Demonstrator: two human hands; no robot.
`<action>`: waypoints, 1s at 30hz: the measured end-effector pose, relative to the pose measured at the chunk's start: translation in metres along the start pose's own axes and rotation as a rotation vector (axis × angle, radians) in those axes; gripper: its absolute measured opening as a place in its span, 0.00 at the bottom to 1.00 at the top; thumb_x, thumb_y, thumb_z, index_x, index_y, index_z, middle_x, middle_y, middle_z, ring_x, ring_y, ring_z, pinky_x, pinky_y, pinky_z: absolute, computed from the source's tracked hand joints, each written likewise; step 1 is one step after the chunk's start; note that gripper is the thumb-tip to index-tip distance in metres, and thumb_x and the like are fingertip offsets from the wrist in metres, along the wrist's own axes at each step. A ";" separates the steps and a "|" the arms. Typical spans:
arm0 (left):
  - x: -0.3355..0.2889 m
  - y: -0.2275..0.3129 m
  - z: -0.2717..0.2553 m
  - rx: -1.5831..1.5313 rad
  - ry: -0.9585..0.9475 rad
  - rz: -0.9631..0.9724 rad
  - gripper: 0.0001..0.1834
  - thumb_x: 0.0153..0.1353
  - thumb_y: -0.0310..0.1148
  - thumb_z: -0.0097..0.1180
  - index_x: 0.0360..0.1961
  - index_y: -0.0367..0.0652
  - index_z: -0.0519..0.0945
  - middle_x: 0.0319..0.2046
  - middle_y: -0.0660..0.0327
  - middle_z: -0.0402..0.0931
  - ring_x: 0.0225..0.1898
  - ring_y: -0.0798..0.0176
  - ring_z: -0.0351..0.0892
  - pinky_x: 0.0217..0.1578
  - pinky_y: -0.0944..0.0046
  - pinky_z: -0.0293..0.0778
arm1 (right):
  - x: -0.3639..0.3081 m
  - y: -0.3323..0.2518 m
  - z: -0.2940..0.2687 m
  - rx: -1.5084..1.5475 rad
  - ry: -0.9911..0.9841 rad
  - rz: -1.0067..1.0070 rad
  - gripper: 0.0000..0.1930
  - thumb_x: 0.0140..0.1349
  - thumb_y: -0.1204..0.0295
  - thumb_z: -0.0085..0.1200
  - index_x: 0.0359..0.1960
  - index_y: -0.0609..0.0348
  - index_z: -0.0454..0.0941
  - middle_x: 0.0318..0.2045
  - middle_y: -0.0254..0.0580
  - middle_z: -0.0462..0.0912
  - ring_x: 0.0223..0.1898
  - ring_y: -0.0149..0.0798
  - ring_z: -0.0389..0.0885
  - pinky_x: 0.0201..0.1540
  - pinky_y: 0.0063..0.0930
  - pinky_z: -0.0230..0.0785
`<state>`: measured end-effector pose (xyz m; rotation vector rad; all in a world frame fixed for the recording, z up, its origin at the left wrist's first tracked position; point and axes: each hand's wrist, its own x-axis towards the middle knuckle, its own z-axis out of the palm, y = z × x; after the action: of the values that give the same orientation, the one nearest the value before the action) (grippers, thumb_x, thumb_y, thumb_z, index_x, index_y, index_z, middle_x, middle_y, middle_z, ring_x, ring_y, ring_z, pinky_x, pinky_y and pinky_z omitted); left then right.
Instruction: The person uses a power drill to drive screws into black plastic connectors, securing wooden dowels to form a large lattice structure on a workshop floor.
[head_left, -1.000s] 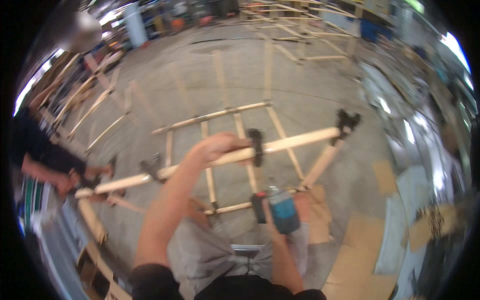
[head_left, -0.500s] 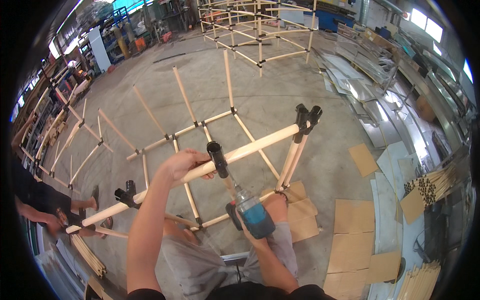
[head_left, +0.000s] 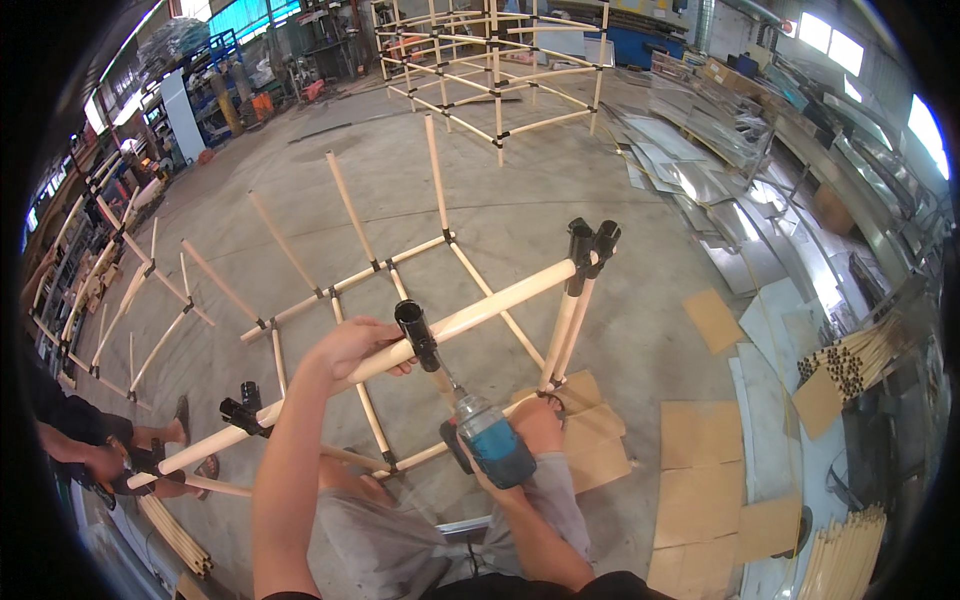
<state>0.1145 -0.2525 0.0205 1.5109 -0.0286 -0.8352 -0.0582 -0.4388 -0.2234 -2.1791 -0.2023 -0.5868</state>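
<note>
A long cream-coloured pipe [head_left: 510, 298] slants across in front of me, rising to the right. My left hand [head_left: 352, 345] is closed round it, fingertips beside a black pipe joint [head_left: 415, 335] with an open socket on top. In my right hand [head_left: 503, 492], mostly hidden beneath the tool, is a blue and black power drill [head_left: 490, 445]. Its bit points up at the lower part of that joint and appears to touch it. More black joints [head_left: 592, 248] sit at the pipe's right end, where two pipes run downward. Another double joint [head_left: 247, 408] is on the left.
Behind the pipe, a frame of joined pipes [head_left: 355, 281] lies on the floor with uprights standing from it. A person's legs [head_left: 160, 440] are at the left end. Cardboard [head_left: 700, 480], pipe bundles [head_left: 855, 355] and metal sheets [head_left: 770, 240] lie on the right. A tall pipe rack [head_left: 497, 90] stands far back.
The whole view has shifted slightly, so the scene sits a little lower and further left. Both hands keep their hold, and the drill bit stays at the same joint.
</note>
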 end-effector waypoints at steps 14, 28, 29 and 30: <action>-0.002 0.001 0.004 -0.030 0.015 -0.002 0.16 0.69 0.30 0.50 0.45 0.22 0.78 0.37 0.44 0.82 0.34 0.53 0.86 0.36 0.60 0.85 | 0.002 -0.004 -0.005 0.080 0.013 0.088 0.11 0.63 0.61 0.60 0.34 0.56 0.81 0.30 0.35 0.79 0.32 0.37 0.78 0.35 0.34 0.71; 0.010 -0.008 0.010 0.199 0.041 0.055 0.20 0.68 0.43 0.54 0.37 0.33 0.84 0.33 0.56 0.85 0.32 0.65 0.84 0.37 0.65 0.79 | 0.002 -0.020 -0.027 0.672 0.040 0.698 0.14 0.64 0.59 0.60 0.38 0.59 0.80 0.34 0.33 0.79 0.35 0.32 0.77 0.37 0.30 0.71; 0.014 0.002 0.026 0.126 -0.003 0.041 0.20 0.67 0.40 0.56 0.38 0.28 0.83 0.33 0.52 0.84 0.32 0.62 0.85 0.36 0.63 0.81 | 0.007 -0.019 -0.036 0.721 0.079 0.749 0.14 0.65 0.59 0.60 0.38 0.60 0.80 0.34 0.33 0.79 0.35 0.32 0.77 0.38 0.29 0.72; 0.019 -0.002 0.027 0.018 -0.019 0.029 0.19 0.68 0.38 0.56 0.39 0.27 0.82 0.33 0.50 0.84 0.32 0.60 0.85 0.36 0.63 0.82 | 0.008 -0.024 -0.039 0.742 0.094 0.772 0.15 0.65 0.59 0.60 0.38 0.60 0.80 0.35 0.32 0.79 0.35 0.32 0.77 0.38 0.29 0.72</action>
<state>0.1143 -0.2844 0.0132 1.5159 -0.0720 -0.8280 -0.0726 -0.4545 -0.1815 -1.3438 0.4071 -0.1217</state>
